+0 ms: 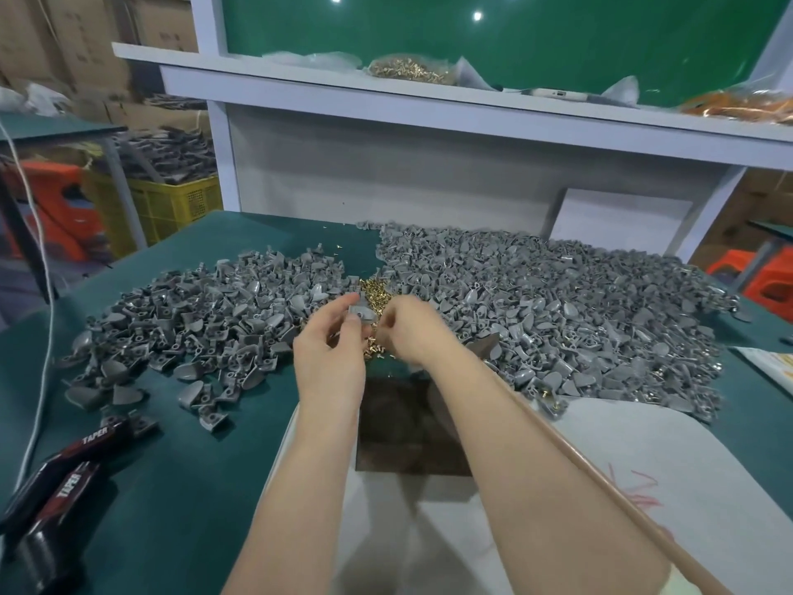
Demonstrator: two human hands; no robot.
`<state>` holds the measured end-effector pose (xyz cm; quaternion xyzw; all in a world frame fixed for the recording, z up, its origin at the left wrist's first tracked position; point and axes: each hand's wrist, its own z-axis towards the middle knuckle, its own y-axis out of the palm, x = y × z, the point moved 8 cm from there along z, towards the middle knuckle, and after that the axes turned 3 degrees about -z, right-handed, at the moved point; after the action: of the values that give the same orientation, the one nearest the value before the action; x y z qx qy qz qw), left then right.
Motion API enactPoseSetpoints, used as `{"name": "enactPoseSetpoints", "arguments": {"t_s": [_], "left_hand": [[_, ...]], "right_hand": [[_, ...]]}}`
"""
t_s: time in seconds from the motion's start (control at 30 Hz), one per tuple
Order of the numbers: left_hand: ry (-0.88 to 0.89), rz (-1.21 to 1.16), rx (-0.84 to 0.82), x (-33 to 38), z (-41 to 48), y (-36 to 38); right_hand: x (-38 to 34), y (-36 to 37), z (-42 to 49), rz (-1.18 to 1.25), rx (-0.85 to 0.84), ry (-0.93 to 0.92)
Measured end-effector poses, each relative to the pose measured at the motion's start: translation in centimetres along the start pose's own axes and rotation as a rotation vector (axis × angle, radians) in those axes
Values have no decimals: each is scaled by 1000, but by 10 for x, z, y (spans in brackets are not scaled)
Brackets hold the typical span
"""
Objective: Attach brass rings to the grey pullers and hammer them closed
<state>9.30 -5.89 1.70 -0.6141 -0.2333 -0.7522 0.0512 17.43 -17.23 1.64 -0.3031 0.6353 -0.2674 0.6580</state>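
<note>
My left hand (332, 341) pinches one grey puller (359, 312) between thumb and fingers, above a small heap of brass rings (373, 292). My right hand (414, 330) is right beside it with curled fingers at the puller's edge; whether it holds a ring is hidden. A long wooden hammer handle (592, 470) runs along my right forearm from the hand, and its head (482, 346) shows just right of my right wrist. Big piles of grey pullers lie left (206, 324) and right (558, 311) on the green table. A dark metal block (399, 427) sits under my wrists.
Black tape rolls marked TAPER (64, 487) lie at the front left, with a white cord (40, 337) beside them. A white shelf (429, 109) above holds a bag of brass parts (407, 68). A yellow crate (171, 199) stands far left. A white sheet (643, 465) covers the front right.
</note>
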Motion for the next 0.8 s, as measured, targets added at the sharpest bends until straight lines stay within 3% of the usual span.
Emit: {"name": "enactPoseSetpoints", "arguments": {"t_s": [0.1,0.2,0.4,0.63,0.8], "left_hand": [[49,110,-119,-2,-5,14],[119,266,-230,-3,-14,29],[244,492,-419,0,-31,53],[251,452,-437,1,-31,56],[167,331,-569,-8,-38,63]], "right_hand": [[14,-40,-33,145,133,-86],[35,-53,-67,332,158,-90],[52,-58,-96,358,149,-151],[59,-56,-93,412,155,-112],[66,-58,-92,556,176,-57]]}}
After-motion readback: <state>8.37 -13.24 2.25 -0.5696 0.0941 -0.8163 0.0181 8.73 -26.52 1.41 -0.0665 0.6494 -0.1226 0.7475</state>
